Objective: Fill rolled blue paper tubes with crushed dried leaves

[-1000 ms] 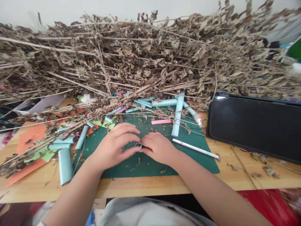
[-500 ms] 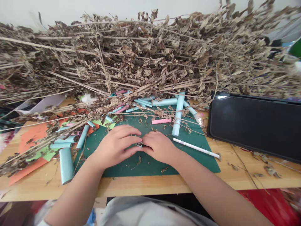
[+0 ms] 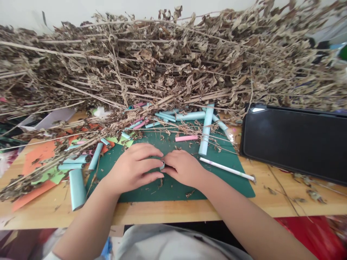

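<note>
Both my hands rest on a dark green cutting mat (image 3: 222, 180) at the table's front middle. My left hand (image 3: 132, 168) and my right hand (image 3: 183, 167) meet fingertip to fingertip, pinching a small pale blue paper roll (image 3: 162, 165) between them. Only an end of that roll shows; the fingers hide the remainder. Bits of dry leaf lie on the mat around my hands.
A big heap of dried leafy stalks (image 3: 173, 68) fills the back of the wooden table (image 3: 284, 202). Several light blue paper tubes (image 3: 205, 130), a pink tube (image 3: 186, 138) and a thin white stick (image 3: 227, 169) lie nearby. Orange paper (image 3: 35, 159) lies left, a black tray (image 3: 292, 142) right.
My hands stay together on the mat, the fingers shifting a little around the small roll. The view has tilted slightly.
</note>
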The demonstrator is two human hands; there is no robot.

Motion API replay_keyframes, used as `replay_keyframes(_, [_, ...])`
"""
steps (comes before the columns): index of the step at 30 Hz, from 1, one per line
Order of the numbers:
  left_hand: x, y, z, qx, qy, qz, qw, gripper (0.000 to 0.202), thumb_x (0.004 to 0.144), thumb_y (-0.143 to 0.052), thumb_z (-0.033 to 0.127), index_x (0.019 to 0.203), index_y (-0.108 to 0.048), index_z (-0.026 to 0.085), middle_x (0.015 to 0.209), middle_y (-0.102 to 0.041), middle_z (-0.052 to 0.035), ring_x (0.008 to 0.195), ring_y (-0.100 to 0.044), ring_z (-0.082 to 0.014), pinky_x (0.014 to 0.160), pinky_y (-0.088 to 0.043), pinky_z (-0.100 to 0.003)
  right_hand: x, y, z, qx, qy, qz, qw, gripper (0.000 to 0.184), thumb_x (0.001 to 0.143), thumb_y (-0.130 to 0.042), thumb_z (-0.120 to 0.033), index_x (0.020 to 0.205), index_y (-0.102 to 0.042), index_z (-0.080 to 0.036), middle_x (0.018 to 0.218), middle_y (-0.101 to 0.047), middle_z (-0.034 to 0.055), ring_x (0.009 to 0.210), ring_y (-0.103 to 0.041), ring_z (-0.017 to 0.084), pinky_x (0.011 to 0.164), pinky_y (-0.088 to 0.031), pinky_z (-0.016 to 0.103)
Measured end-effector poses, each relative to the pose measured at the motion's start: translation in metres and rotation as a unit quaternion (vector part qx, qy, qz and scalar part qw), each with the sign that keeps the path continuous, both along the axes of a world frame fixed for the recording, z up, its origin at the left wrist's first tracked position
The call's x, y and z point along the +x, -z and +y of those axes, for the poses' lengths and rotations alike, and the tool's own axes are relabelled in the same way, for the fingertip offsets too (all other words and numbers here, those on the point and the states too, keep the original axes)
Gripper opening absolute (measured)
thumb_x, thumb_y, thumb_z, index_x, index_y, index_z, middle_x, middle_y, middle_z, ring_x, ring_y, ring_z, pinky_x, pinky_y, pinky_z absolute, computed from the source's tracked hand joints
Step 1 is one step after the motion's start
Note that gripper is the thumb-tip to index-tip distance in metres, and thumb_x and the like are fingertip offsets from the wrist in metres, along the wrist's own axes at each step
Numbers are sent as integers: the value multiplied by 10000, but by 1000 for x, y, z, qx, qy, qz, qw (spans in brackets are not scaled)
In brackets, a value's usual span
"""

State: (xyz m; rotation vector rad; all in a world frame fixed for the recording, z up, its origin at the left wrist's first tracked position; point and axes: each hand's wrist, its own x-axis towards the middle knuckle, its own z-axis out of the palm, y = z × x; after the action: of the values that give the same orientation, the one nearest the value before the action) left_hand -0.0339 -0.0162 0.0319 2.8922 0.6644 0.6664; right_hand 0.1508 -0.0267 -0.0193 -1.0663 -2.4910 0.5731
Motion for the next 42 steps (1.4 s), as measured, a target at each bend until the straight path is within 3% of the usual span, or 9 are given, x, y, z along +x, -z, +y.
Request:
replay_keyframes(7, [2, 0, -3, 5, -21, 5, 1000, 156, 722, -588, 187, 850, -500, 176, 963, -562, -70, 905, -522, -177, 798, -446, -346, 0, 0, 0, 3, 4, -1, 1000, 146, 802, -492, -280, 879, -565, -179, 824, -625, 27, 778, -534, 177, 659, -339, 281])
replay_keyframes(13, [-1, -19, -36, 42, -58, -64, 995, 125, 692, -601, 147, 777, -518, 186, 780, -521, -24, 792, -505, -163, 724, -439, -333, 1, -1, 1, -10, -3, -8, 1000, 138, 800, -501, -286, 880, -554, -186, 813, -616, 24, 766, -521, 161, 655, -328, 269])
replay_keyframes(15, [0, -14, -48, 7, -60, 27, 998, 83, 719, -586, 202, 782, -536, 186, 752, -546, -19, 740, -503, -159, 706, -430, -334, 0, -1, 0, -5, -2, -8, 1000, 140, 799, -503, -287, 879, -552, -184, 816, -613, 26, 762, -522, 160, 651, -326, 266])
replay_keyframes(19, [5, 14, -56, -83, -162, 197, 963, 144, 795, -485, 286, 879, -566, 202, 797, -575, -29, 753, -510, -175, 643, -420, -313, -1, 0, -1, 6, 10, 8, 1000, 146, 790, -517, -283, 892, -560, -188, 815, -616, 24, 764, -530, 161, 657, -325, 265])
replay_keyframes(23, [14, 30, -55, -119, -190, 224, 948, 196, 839, -402, 266, 828, -588, 207, 803, -575, -29, 777, -500, -175, 673, -412, -316, -2, 1, -1, 5, 15, 3, 1000, 155, 787, -523, -291, 892, -570, -187, 803, -618, 26, 762, -536, 168, 655, -323, 270])
replay_keyframes(28, [20, 25, -57, -87, -188, 248, 946, 191, 823, -404, 203, 744, -576, 179, 749, -567, -32, 745, -503, -186, 636, -403, -326, -2, 1, -2, -3, 17, 2, 1000, 144, 795, -509, -289, 869, -575, -185, 799, -612, 25, 767, -532, 168, 658, -325, 268])
replay_keyframes(31, [15, 18, -54, -79, -193, 199, 958, 163, 811, -418, 200, 733, -558, 174, 743, -566, -29, 719, -507, -172, 633, -408, -315, -2, 2, -2, -1, 9, 4, 1000, 136, 797, -503, -282, 857, -571, -181, 796, -608, 25, 760, -528, 164, 655, -325, 264])
replay_keyframes(36, [6, -2, -37, -53, -224, 4, 973, 89, 791, -453, 166, 755, -535, 157, 761, -560, -32, 743, -516, -130, 677, -426, -253, -1, 3, -1, 5, -3, 2, 1000, 152, 796, -503, -280, 897, -562, -183, 805, -609, 29, 774, -531, 172, 652, -321, 272])
replay_keyframes(42, [17, -8, -24, 6, -200, 17, 980, 97, 780, -462, 168, 752, -553, 150, 767, -572, -38, 741, -525, -140, 679, -438, -269, -2, 1, 0, 1, 14, -5, 1000, 140, 803, -489, -288, 828, -564, -173, 756, -597, 30, 734, -529, 162, 634, -320, 273])
